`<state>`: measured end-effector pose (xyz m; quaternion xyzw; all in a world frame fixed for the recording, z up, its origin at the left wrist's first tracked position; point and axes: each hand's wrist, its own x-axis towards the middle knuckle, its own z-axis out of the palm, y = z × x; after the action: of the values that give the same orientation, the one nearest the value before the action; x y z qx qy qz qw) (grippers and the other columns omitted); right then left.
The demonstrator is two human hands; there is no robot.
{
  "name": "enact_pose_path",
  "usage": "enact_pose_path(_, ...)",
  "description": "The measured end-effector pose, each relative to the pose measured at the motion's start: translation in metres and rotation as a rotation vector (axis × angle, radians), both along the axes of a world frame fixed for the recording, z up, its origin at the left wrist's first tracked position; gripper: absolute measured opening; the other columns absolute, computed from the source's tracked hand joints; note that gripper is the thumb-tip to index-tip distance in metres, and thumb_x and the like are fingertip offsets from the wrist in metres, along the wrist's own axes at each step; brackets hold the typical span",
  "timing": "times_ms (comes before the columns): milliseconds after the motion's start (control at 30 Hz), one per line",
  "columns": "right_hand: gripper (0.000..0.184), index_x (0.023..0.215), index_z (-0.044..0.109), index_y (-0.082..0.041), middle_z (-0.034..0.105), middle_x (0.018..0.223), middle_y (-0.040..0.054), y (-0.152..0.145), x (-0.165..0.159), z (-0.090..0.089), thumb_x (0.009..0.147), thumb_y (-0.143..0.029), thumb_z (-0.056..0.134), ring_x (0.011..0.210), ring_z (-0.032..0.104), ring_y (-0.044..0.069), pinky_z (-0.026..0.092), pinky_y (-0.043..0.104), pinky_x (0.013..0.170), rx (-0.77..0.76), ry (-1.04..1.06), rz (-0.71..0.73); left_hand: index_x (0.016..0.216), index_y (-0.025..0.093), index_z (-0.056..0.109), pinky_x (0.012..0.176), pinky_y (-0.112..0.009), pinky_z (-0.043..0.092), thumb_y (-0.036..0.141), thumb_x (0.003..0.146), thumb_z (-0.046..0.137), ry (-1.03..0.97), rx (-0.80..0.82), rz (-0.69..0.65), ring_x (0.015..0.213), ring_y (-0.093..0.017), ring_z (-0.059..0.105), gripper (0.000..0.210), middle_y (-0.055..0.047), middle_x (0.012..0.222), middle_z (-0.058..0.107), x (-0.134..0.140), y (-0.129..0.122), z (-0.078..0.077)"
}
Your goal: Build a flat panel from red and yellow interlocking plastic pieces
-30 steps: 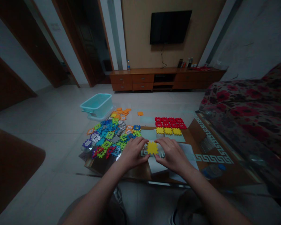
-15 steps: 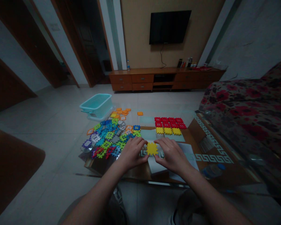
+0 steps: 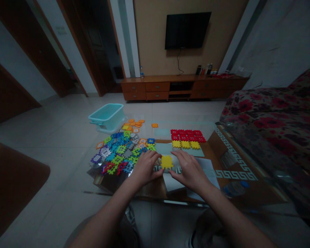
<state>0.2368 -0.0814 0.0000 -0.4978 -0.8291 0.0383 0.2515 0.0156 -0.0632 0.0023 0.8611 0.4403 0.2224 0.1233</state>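
Observation:
A square yellow interlocking tile (image 3: 166, 162) with notched edges is held up above the glass table. My left hand (image 3: 146, 168) pinches it by the left edge between thumb and fingers. On the other side, my right hand (image 3: 190, 169) has thumb and index finger at the tile's right corners. Beyond my hands, a row of yellow tiles (image 3: 185, 144) joins two rows of red tiles (image 3: 186, 134). Left of my left hand lies a big heap of mixed tiles (image 3: 121, 149) in blue, green, grey, purple and other colours.
A light-blue plastic bin (image 3: 107, 119) stands behind the heap, near loose orange tiles (image 3: 138, 124). One orange tile (image 3: 154, 125) lies apart. White paper (image 3: 173, 183) is below my hands. A water bottle (image 3: 234, 189) lies at right, beside the flowered sofa (image 3: 271, 103).
The yellow tile has tilted and shifted slightly up and left between my hands. My right index finger has moved up a little. The tile rows and heap are unchanged.

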Motion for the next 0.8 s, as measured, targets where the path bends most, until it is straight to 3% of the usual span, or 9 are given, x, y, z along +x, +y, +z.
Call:
enact_pose_path(67,0.05,0.124,0.051,-0.018,0.063,0.117,0.0133,0.001,0.0,-0.001,0.079,-0.029,0.069,0.109,0.058,0.031,0.048,0.045,0.089,0.021,0.066,-0.044,0.112,0.021,0.06,0.088,-0.039,0.043,0.034,0.077,0.071,-0.059,-0.003,0.088,0.105,-0.027,0.055,0.039,-0.008,0.111,0.063,0.001,0.002,-0.005)
enact_pose_path(133,0.032,0.11,0.056,-0.019,0.065,0.104,0.0099,0.002,-0.001,-0.001,0.081,-0.028,0.066,0.098,0.062,0.027,0.05,0.041,0.082,0.032,0.129,-0.073,0.107,0.021,0.061,0.087,-0.039,0.044,0.034,0.075,0.072,-0.122,-0.019,0.172,0.102,-0.026,0.056,0.036,-0.008,0.106,0.063,0.003,0.003,-0.009)
enact_pose_path(267,0.009,0.091,0.059,-0.021,0.065,0.087,0.0043,0.001,-0.004,-0.002,0.084,-0.024,0.063,0.084,0.063,0.023,0.05,0.035,0.074,0.027,0.19,-0.074,0.101,0.02,0.063,0.086,-0.037,0.046,0.033,0.073,0.073,-0.248,-0.082,0.222,0.096,-0.024,0.059,0.032,-0.006,0.098,0.064,0.007,0.005,-0.013)
enact_pose_path(500,0.003,0.083,0.06,-0.021,0.066,0.082,0.0037,-0.002,-0.009,-0.003,0.086,-0.021,0.062,0.08,0.063,0.022,0.048,0.034,0.072,0.052,0.195,-0.097,0.099,0.017,0.065,0.077,-0.034,0.046,0.036,0.071,0.075,-0.344,-0.195,0.274,0.083,-0.022,0.06,0.036,-0.006,0.091,0.066,0.013,0.003,-0.015)
enact_pose_path(800,0.005,0.082,0.063,-0.021,0.067,0.081,0.0036,-0.003,-0.009,-0.004,0.086,-0.019,0.061,0.077,0.063,0.022,0.048,0.035,0.071,0.07,0.191,-0.104,0.096,0.019,0.067,0.077,-0.034,0.045,0.035,0.068,0.077,-0.407,-0.218,0.275,0.081,-0.021,0.06,0.034,-0.005,0.089,0.066,0.014,0.0,-0.015)
